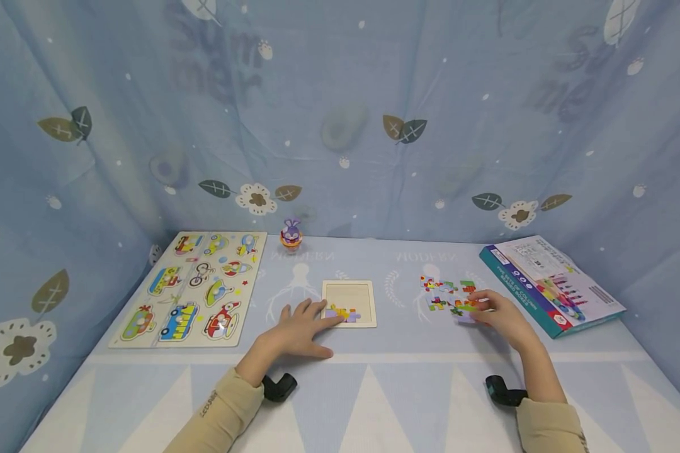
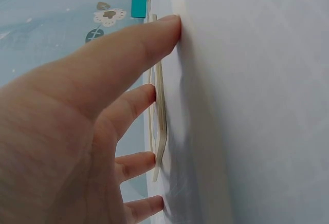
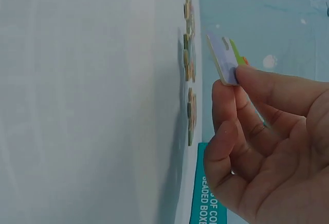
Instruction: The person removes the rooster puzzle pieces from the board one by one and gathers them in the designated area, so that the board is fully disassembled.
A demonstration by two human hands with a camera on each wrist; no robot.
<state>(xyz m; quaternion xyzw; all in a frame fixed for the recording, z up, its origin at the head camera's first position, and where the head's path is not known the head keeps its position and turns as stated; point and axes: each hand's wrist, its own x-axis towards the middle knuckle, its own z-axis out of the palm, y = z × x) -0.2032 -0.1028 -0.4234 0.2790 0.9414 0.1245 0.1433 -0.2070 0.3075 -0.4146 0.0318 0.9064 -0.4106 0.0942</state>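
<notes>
A small wooden puzzle tray [image 1: 340, 294] lies mid-table, with a few joined yellow and purple pieces [image 1: 348, 314] along its lower edge. My left hand [image 1: 299, 328] is spread out at the tray's left side, and its index finger reaches over onto the pieces. In the left wrist view, fingertips [image 2: 146, 161] touch the tray's rim [image 2: 161, 106]. My right hand [image 1: 504, 318] pinches a puzzle piece [image 3: 223, 62], purple with some green and orange, between thumb and fingers. Several loose colourful puzzle pieces [image 1: 437, 303] lie on the table just left of that hand.
At the left lies a wooden vehicle puzzle board [image 1: 194, 296]. A purple rabbit figure [image 1: 291, 235] stands at the back. To the right is a teal and white bead box [image 1: 555, 283]. Patterned blue cloth [image 1: 340, 126] hangs behind and on both sides.
</notes>
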